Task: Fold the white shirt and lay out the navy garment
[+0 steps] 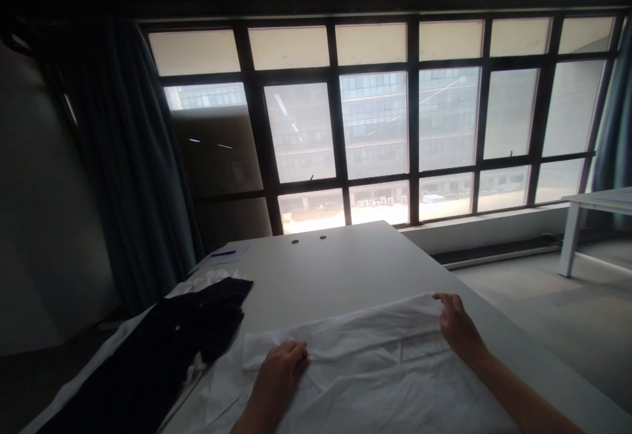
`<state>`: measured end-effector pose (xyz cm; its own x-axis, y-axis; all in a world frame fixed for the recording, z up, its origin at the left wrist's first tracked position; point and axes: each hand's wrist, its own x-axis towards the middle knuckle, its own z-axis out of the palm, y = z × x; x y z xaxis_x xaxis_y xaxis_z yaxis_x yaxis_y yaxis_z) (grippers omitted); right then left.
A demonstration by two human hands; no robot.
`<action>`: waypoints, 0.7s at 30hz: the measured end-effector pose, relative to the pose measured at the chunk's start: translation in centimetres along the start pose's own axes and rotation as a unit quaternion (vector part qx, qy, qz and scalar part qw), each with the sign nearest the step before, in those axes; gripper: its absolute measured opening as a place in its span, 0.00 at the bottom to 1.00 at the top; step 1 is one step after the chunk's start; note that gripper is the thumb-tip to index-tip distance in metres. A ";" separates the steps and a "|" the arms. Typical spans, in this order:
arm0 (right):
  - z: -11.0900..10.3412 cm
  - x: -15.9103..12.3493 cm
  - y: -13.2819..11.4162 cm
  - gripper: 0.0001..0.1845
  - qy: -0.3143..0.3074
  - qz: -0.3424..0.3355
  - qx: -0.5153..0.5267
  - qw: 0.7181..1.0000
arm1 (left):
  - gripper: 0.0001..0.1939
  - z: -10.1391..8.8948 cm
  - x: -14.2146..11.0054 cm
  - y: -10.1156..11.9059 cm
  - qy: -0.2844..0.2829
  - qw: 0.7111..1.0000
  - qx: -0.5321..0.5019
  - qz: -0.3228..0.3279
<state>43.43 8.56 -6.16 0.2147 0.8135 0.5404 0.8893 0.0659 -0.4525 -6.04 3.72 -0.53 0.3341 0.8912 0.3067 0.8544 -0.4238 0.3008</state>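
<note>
Left hand (pixel 281 375) pressing the folded white garment (pixel 355 335) flat, fingers open; right hand (pixel 459 328) pinching its top edge, nice and smooth on the bench (pixel 336 276).

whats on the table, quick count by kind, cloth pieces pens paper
cloth pieces: 2 (white garment, black garment)
pens: 1 (blue pen)
paper: 1 (sheet of paper)
total: 4
white cloth also shows beneath the black garment, cannot tell if it is a separate piece
</note>
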 end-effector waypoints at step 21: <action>-2.1 0.3 0.6 0.14 -0.116 0.008 -0.107 0.988 | 0.18 1.8 0.0 -2.5 0.036 0.995 -0.014 0.094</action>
<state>44.87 7.63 -4.76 0.1532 0.9253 0.3469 0.9567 -0.0510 -0.2865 -7.45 5.08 -2.85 0.4561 0.7823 0.4243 0.7677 -0.5870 0.2570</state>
